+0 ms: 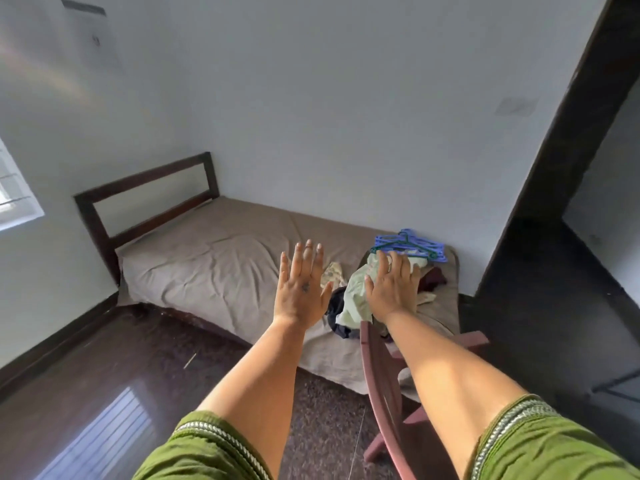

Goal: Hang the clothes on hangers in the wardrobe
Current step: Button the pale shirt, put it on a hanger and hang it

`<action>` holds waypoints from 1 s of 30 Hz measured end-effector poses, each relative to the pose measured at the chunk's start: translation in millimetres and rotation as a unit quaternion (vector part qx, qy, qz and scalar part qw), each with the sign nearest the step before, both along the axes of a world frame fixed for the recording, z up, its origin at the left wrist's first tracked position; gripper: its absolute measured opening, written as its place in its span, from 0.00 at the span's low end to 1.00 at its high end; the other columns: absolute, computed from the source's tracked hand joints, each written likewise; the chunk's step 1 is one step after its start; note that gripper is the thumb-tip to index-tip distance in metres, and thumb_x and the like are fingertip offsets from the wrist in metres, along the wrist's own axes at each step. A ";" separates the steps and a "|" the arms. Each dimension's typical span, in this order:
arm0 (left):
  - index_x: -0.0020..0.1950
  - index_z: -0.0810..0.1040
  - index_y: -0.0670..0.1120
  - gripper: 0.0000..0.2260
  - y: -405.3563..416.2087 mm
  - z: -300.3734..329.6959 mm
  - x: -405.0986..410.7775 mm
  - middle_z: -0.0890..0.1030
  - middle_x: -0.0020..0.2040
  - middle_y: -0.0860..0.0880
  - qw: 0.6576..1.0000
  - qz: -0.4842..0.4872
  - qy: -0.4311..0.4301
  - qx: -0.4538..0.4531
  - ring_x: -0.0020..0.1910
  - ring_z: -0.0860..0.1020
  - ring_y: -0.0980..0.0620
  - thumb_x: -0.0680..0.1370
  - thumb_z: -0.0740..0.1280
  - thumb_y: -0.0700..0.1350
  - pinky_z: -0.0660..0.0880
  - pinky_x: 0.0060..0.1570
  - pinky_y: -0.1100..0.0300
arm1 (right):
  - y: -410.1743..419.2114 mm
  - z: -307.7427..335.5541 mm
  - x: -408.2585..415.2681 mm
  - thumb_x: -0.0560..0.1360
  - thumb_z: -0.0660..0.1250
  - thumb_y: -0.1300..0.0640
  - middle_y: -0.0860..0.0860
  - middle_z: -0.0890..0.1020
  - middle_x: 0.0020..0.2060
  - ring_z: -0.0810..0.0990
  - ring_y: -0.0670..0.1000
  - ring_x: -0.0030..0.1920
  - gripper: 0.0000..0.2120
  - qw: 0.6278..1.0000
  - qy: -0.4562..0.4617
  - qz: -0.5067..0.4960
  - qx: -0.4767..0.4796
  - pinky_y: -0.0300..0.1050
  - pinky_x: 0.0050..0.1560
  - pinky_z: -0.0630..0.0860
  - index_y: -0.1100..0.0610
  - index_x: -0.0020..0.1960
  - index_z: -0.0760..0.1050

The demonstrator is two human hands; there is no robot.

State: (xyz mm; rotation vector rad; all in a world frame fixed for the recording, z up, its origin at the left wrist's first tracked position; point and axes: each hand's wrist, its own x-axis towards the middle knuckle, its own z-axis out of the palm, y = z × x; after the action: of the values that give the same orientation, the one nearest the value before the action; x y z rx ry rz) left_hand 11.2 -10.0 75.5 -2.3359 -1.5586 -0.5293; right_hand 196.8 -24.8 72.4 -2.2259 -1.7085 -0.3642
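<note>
Both hands, the left hand (302, 285) and right hand (393, 287), reach out flat-fingered, holding nothing. Clothes (355, 296) and hangers (410, 244) lie heaped together on the bed (207, 258), probably for pairing.

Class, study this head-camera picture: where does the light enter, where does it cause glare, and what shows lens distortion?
Head view: daylight enters at the window on the left; a bright striped glare patch lies on the glossy dark floor; a faint rainbow flare smears the upper-left wall; the wide lens tilts the dark wardrobe edge and stretches both forearms; left hand and right hand look reasonably sharp.
</note>
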 end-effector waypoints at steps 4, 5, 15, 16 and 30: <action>0.77 0.59 0.41 0.32 53.5 -31.5 -17.5 0.63 0.76 0.40 0.999 -0.013 0.019 -0.034 0.75 0.61 0.39 0.79 0.57 0.58 0.51 0.74 0.40 | 55.0 -35.5 -18.6 0.76 0.60 0.46 0.59 0.67 0.69 0.63 0.62 0.70 0.27 0.999 0.029 -0.009 -0.021 0.63 0.70 0.58 0.56 0.72 0.64; 0.77 0.60 0.41 0.31 68.6 -37.6 -21.5 0.64 0.75 0.41 0.999 -0.014 0.024 -0.044 0.75 0.62 0.39 0.79 0.55 0.58 0.53 0.73 0.39 | 70.8 -42.5 -22.9 0.77 0.59 0.46 0.58 0.66 0.70 0.62 0.61 0.70 0.27 0.999 0.035 -0.012 -0.038 0.63 0.70 0.57 0.55 0.73 0.63; 0.80 0.46 0.44 0.32 234.2 -62.7 -44.1 0.53 0.79 0.43 0.991 -0.043 0.071 -0.101 0.78 0.51 0.42 0.81 0.50 0.59 0.43 0.74 0.41 | 208.9 -80.3 -60.1 0.77 0.59 0.46 0.53 0.63 0.69 0.61 0.57 0.69 0.25 0.994 0.067 -0.048 -0.076 0.59 0.68 0.59 0.51 0.72 0.60; 0.80 0.45 0.44 0.32 247.8 -64.3 -41.4 0.53 0.79 0.43 0.990 -0.054 0.077 -0.106 0.78 0.50 0.42 0.81 0.50 0.59 0.43 0.75 0.41 | 219.6 -83.6 -58.6 0.77 0.60 0.47 0.53 0.63 0.68 0.61 0.57 0.69 0.24 0.993 0.069 -0.052 -0.076 0.59 0.68 0.59 0.51 0.71 0.61; 0.61 0.75 0.46 0.13 425.1 -161.9 80.8 0.73 0.65 0.46 0.968 -0.135 0.036 -0.208 0.65 0.67 0.45 0.80 0.57 0.44 0.61 0.67 0.48 | 357.2 -190.5 46.5 0.76 0.62 0.50 0.52 0.64 0.66 0.63 0.56 0.66 0.26 0.963 0.133 -0.141 -0.186 0.54 0.65 0.64 0.50 0.71 0.58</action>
State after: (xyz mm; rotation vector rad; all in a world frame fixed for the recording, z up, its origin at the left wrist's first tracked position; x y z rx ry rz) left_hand 92.0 415.1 -86.4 -2.8708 -1.4363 -0.1773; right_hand 243.3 332.3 -118.1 -2.6484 -1.4111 0.2119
